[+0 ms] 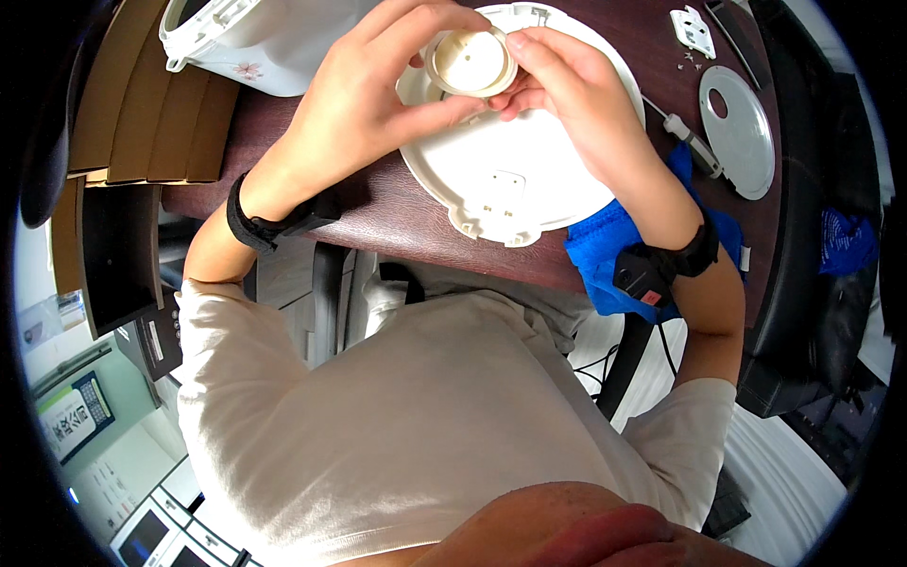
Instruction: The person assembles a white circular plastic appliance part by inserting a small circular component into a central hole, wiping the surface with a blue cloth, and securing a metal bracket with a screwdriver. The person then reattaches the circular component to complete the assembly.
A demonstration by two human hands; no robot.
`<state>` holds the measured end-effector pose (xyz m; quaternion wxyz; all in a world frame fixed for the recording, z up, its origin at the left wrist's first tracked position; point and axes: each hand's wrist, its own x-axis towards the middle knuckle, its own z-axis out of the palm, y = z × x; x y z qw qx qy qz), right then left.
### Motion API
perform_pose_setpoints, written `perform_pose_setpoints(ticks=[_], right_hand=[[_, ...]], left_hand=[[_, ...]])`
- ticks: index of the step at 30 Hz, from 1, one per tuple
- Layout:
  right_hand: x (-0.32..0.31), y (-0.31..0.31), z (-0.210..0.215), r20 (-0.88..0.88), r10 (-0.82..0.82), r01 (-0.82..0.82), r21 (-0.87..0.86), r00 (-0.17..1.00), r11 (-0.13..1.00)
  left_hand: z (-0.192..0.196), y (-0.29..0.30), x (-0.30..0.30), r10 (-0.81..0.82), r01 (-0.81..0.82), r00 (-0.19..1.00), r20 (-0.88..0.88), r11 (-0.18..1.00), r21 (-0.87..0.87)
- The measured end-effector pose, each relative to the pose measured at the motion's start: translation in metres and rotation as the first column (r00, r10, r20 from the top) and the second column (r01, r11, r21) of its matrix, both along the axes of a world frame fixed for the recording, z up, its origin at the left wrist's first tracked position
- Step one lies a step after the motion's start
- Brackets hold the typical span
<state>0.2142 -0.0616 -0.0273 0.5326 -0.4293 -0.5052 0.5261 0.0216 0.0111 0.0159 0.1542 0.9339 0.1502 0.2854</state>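
Observation:
A small round cream-coloured plastic cap (pixel 468 62), shaped like a shallow cup, is held up over a white appliance lid (pixel 557 180). My left hand (pixel 378 85) curls round the cap, thumb along its near edge and fingers over its far side. From the other side my right hand (pixel 581 90) closes on the right rim of the cap; some of its fingertips are hidden behind it. The wide, rounded lid lies on the table beneath both hands, with a hinge-like piece at its near edge and a small rectangular panel. Its far part is covered by my hands.
A white appliance body (pixel 274 57) with a flower print stands far left, beside cardboard boxes (pixel 156 123). At right lie a screwdriver (pixel 694 146), a grey oval plate (pixel 742 137) with a hole, a white plastic part (pixel 693 32), loose screws (pixel 692 59) and a blue cloth (pixel 600 260).

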Motion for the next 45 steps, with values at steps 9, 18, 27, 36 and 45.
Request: perform_pose_setpoints(ticks=[9, 18, 27, 36, 45], right_hand=[[0.0, -0.002, 0.0, 0.006, 0.095, -0.094, -0.042, 0.996, 0.995], [0.0, 0.007, -0.02, 0.054, -0.066, 0.063, 0.047, 0.996, 0.997], [0.0, 0.01, -0.022, 0.06, -0.1, 0.095, 0.081, 0.993, 0.992], [0.002, 0.004, -0.005, 0.045, -0.081, 0.083, -0.045, 0.996, 0.995], [0.001, 0.002, -0.001, 0.017, -0.1, 0.101, -0.041, 0.995, 0.994]], left_hand=[[0.005, -0.005, 0.004, 0.029, -0.041, 0.996, -0.08, 0.988, -0.148], [0.002, 0.012, -0.007, 0.012, -0.061, 0.963, -0.268, 0.983, -0.176], [-0.013, 0.011, -0.001, 0.028, -0.008, 0.948, -0.318, 0.998, 0.063], [-0.02, 0.01, -0.004, 0.054, -0.018, 0.93, -0.364, 0.995, 0.103], [-0.007, 0.003, -0.002, 0.033, -0.026, 0.94, -0.34, 0.999, 0.026]])
